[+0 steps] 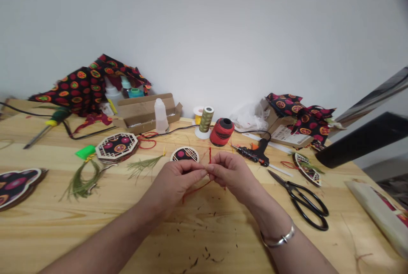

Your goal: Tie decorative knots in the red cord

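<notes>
My left hand (185, 179) and my right hand (228, 175) meet above the middle of the table, fingertips pinched together. Between them runs a red cord (199, 189); one end sticks up above the fingers and a length hangs below. The exact spot where the fingers grip it is hidden. Just behind my left hand lies a round ornament (185, 153) with a pale wooden lattice over dark patterned fabric, its lower part covered by the hand. A silver bangle circles my right wrist.
A spool of red cord (222, 132) and a green thread cone (207, 120) stand behind my hands. At right lie a glue gun (255, 154) and black scissors (302, 201). At left are an octagonal ornament (117, 146), green tassel threads (81, 180) and a screwdriver (47, 126).
</notes>
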Available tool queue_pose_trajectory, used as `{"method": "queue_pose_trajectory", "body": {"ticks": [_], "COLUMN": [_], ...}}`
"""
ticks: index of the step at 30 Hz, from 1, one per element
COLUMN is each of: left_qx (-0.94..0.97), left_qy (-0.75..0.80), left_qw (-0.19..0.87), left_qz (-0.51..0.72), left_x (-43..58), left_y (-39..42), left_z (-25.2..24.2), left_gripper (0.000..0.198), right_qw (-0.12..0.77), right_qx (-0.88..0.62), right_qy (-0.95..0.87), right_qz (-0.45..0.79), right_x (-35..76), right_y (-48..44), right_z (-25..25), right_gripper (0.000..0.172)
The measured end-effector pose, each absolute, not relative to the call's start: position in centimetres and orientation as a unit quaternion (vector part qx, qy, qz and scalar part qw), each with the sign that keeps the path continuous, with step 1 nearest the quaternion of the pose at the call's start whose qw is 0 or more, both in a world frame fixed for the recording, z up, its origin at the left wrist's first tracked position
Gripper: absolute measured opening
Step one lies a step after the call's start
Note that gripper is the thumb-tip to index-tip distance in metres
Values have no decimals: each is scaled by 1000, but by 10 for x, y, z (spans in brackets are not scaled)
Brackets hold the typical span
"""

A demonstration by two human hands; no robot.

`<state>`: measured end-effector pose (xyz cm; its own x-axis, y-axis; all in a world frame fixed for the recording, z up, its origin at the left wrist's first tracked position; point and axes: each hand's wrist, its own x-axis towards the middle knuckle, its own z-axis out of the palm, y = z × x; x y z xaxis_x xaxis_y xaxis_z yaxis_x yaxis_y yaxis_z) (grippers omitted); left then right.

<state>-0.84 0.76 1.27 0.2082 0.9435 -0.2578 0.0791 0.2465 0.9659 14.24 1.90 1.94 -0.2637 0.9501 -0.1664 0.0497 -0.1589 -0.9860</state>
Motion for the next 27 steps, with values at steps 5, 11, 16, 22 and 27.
{"method": "queue_pose_trajectory", "body": {"ticks": [5, 11, 16, 22, 27], "left_qx": [394, 375, 365, 314, 291], "left_qy": [476, 472, 479, 473, 490], "left_qw": [690, 705, 697, 697, 680], "left_qz": [378, 373, 390, 438, 461], "left_x": [-7, -8, -9, -8, -7], "left_y": [7, 8, 10, 12, 12], "left_z": [12, 9, 10, 13, 11], "left_gripper": [11, 12, 13, 7, 8], "right_qw": [377, 377, 370, 320, 305], "right_qx": [-463, -459, -468, -499, -545], "right_qy": [-517, -520, -530, -622, -676], "right_qz": [613, 614, 602, 512, 391], "right_x": [143, 142, 142, 147, 150], "right_y": [19, 20, 18, 20, 20], "right_z": [18, 15, 18, 17, 12], "right_gripper": [21, 20, 17, 28, 30]}}
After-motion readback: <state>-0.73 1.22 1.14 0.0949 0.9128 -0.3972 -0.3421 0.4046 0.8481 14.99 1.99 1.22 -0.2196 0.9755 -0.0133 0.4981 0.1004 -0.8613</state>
